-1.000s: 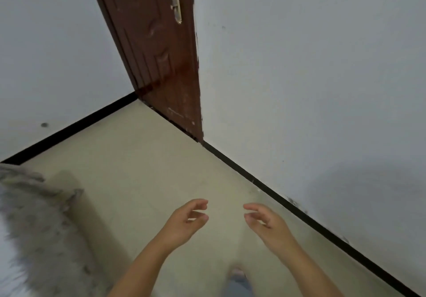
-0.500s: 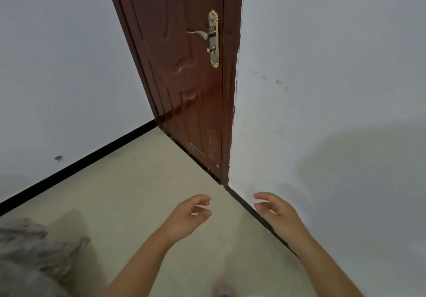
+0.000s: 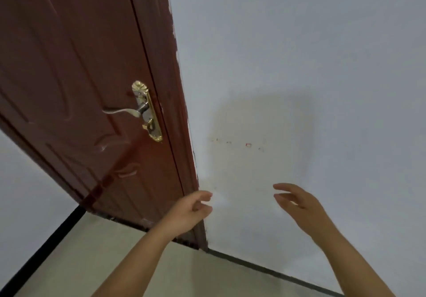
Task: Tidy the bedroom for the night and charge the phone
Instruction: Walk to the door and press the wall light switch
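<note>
Hands hang empty before a reddish-brown door point(image 3: 92, 89). Left hand point(image 3: 184, 216) and right hand point(image 3: 302, 206) show a released grip, fingers loosely curled.

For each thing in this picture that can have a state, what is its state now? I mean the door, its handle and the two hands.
door: closed, its edge against the frame.
door handle: level, not pressed down, no hand on it.
left hand: fingers loosely curled, holds nothing, in front of the door's lower corner.
right hand: fingers relaxed and spread, holds nothing, in front of the white wall.
</note>
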